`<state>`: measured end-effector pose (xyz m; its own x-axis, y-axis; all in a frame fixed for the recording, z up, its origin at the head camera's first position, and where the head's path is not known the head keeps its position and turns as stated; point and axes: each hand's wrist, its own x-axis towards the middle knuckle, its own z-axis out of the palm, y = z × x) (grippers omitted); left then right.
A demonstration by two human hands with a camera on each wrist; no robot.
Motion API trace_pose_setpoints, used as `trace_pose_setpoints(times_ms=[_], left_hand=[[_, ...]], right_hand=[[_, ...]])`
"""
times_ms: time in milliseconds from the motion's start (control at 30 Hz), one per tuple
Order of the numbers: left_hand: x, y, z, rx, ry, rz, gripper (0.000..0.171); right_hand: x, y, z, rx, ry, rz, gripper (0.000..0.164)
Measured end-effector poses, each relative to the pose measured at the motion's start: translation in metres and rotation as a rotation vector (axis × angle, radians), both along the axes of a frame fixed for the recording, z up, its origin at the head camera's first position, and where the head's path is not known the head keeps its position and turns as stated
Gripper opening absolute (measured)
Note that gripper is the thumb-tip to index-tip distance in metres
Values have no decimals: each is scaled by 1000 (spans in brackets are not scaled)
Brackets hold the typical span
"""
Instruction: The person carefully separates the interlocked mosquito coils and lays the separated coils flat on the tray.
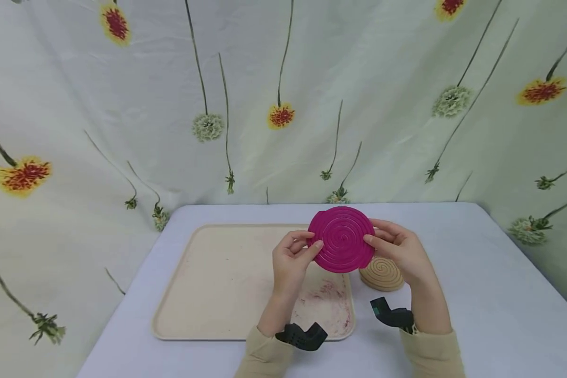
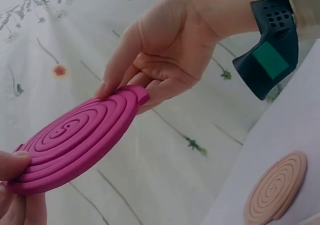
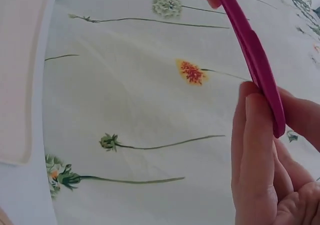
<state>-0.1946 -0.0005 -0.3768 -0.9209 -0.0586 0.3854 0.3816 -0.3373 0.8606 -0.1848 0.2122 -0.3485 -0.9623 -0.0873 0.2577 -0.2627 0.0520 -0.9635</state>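
Observation:
A flat magenta spiral disc (image 1: 341,239), coiled like a rope of modelling clay, is held up between both hands above the table. My left hand (image 1: 290,262) pinches its left edge, thumb on the near face and fingers behind. At the opposite edge, my right hand (image 1: 403,253) pinches it the same way. The left wrist view shows the disc (image 2: 75,135) tilted, with a short coil end sticking out beside the right hand's fingers. Seen from the right wrist, the disc (image 3: 255,60) is nearly edge-on, between thumb and fingers (image 3: 257,155).
A beige spiral disc (image 1: 381,274) lies on the white table (image 1: 491,294), partly behind the right hand. Left of it is a cream rectangular tray (image 1: 217,289) with pinkish smears at its near right corner. A flower-print cloth (image 1: 382,68) hangs behind the table.

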Motion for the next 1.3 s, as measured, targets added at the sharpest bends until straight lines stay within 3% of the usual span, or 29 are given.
trace_pose_setpoints(times_ms=[133, 333, 533, 667, 800, 900, 967, 1133, 1300], left_hand=[[2, -12, 2, -36, -8, -4, 23], [-1, -23, 2, -99, -1, 14, 24], [-3, -28, 3, -178, 45, 61, 24], [-3, -28, 1, -194, 30, 83, 24], [-1, -22, -5, -320, 43, 105, 29], [0, -13, -9, -419, 62, 72, 39], [1, -7, -11, -439, 44, 29, 44], [4, 5, -13, -373, -46, -81, 45], [6, 8, -11, -287, -105, -183, 46]], right_hand=[[4, -10, 3, 84, 2, 75, 51], [3, -21, -2, 66, 4, 126, 49], [0, -28, -6, 37, 28, 123, 48], [2, -34, -8, 12, 15, 105, 48], [6, -43, -8, 23, 5, 34, 47], [9, -52, -8, 50, 48, -45, 46], [12, -59, -9, 73, 104, -82, 45], [16, -71, -11, 105, 257, -76, 36], [12, -75, -18, 117, 301, -51, 35]])
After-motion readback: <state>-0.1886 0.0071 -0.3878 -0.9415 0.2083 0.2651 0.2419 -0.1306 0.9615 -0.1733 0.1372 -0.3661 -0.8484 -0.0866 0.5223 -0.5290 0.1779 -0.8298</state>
